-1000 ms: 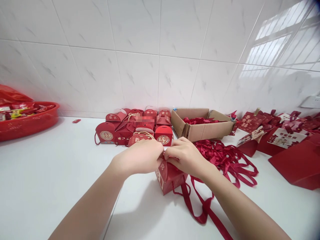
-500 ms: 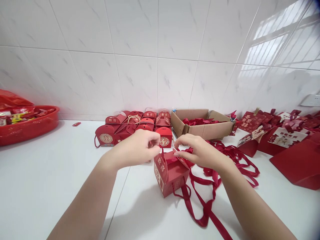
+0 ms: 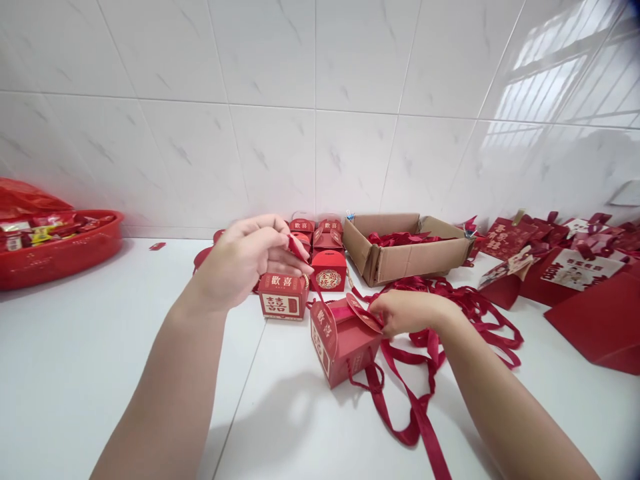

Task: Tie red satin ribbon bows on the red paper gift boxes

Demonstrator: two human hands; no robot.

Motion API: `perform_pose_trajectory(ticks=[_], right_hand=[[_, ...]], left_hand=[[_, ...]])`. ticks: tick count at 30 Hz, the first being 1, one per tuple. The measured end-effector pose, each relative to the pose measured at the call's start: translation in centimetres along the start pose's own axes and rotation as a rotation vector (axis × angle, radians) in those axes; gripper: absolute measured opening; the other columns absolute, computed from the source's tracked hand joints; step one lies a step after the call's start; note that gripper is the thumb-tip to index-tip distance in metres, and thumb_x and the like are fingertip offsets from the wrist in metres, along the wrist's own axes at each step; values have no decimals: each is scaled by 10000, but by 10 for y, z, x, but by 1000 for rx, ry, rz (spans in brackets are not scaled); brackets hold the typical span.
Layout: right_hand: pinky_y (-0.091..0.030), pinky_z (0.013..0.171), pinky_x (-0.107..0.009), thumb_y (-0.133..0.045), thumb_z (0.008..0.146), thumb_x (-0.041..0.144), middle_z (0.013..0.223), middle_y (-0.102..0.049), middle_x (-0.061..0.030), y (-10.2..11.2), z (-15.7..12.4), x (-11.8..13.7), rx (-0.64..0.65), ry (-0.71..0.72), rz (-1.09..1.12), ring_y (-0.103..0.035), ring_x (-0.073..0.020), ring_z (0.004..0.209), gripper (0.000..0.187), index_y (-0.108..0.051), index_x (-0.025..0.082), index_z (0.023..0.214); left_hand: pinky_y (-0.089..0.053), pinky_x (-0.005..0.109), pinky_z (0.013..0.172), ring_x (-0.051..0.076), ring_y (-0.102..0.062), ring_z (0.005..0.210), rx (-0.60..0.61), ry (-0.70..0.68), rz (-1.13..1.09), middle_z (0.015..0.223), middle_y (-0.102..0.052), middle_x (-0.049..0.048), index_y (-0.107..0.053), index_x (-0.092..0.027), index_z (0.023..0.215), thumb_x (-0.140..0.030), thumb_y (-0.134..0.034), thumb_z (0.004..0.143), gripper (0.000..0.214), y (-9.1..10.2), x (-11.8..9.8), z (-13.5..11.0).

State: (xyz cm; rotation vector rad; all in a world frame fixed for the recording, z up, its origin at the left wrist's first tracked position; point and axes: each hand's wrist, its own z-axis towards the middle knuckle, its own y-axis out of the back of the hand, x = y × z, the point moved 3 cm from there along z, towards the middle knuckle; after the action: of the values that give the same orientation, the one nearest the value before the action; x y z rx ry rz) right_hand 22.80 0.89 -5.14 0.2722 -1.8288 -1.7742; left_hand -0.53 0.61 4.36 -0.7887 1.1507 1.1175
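A red paper gift box (image 3: 354, 347) with round-topped end flaps and twisted cord handles stands on the white tabletop, turned at an angle. A dark red ribbon (image 3: 423, 427) runs through its top and trails off toward the front. My left hand (image 3: 250, 260), raised to the left of the box, is closed on the ribbon's end, which stretches down to the near flap. At the right flap my right hand (image 3: 413, 312) is closed, fingertips against the flap edge beside the ribbon; its exact grip is partly hidden. A second gift box (image 3: 284, 297) stands below my left hand.
Several red boxes (image 3: 329, 270) stand in rows by the tiled wall. Behind right is a cardboard box (image 3: 415, 260) with ribbons inside. Loose ribbons (image 3: 470, 313) lie tangled at the right, before red bags (image 3: 595, 333). A red basin (image 3: 60, 250) of sweets stands far left.
My left hand has moved up and left, drawing the ribbon end out from the box. My right hand has shifted right and down along the flap. The box has hardly moved.
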Motion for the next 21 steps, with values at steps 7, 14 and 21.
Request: perform_pose_trajectory(ticks=[7,14,21], right_hand=[[-361,428,-227,-512,674,110,695,-651,-4,33,-18,-2,88,-184,142,-565,-142,554,114,-554,211,707],[-434,500,-245,-531,782,263,713,-675,-1,50,-35,-6,50,-278,209,-616,-158,604,90,-601,229,828],[-429,544,-245,-548,801,376,739,-641,-16,66,-44,-11,-224,-337,269,-574,-142,629,177,-590,213,856]], left_hand=[[-553,291,529,178,-654,545,-170,-224,-115,596,-636,34,-523,-128,604,-88,-527,666,74,8,-10,-3],[-534,299,530,169,-624,546,-304,-443,-256,549,-599,33,-527,-124,596,-49,-469,672,122,11,-20,-6],[-533,285,554,145,-595,580,-452,-568,-349,566,-533,17,-540,-142,581,-34,-429,678,183,16,-26,-10]])
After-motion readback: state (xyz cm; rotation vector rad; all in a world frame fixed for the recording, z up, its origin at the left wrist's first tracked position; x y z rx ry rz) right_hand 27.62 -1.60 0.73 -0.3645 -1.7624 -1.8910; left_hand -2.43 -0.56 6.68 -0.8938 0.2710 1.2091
